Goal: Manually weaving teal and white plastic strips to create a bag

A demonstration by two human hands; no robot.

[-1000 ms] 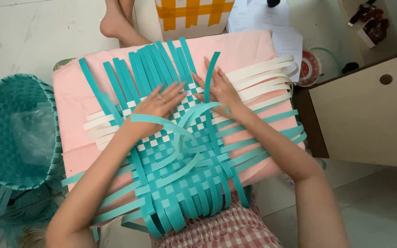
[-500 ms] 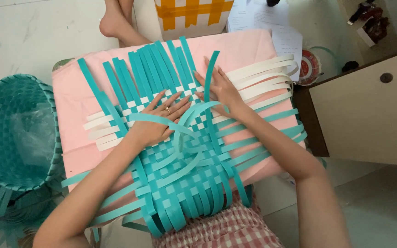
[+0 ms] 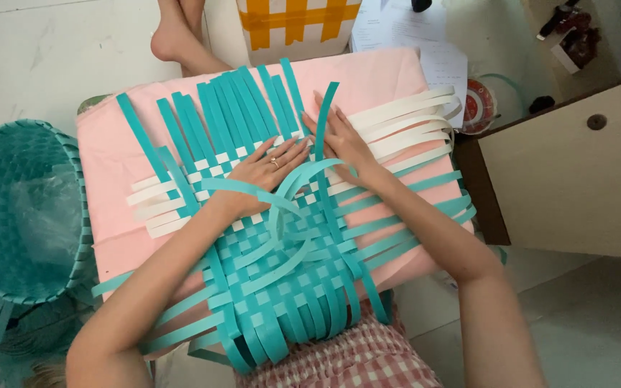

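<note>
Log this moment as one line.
left hand: flat on woven mat | right hand: pressing teal strips | pink board under mat

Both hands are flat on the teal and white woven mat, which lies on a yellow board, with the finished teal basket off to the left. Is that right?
Not quite: the board under the woven mat is pink, not yellow, as the head view shows. The rest holds: left hand and right hand lie flat on the mat, with the teal basket to the left.
</note>
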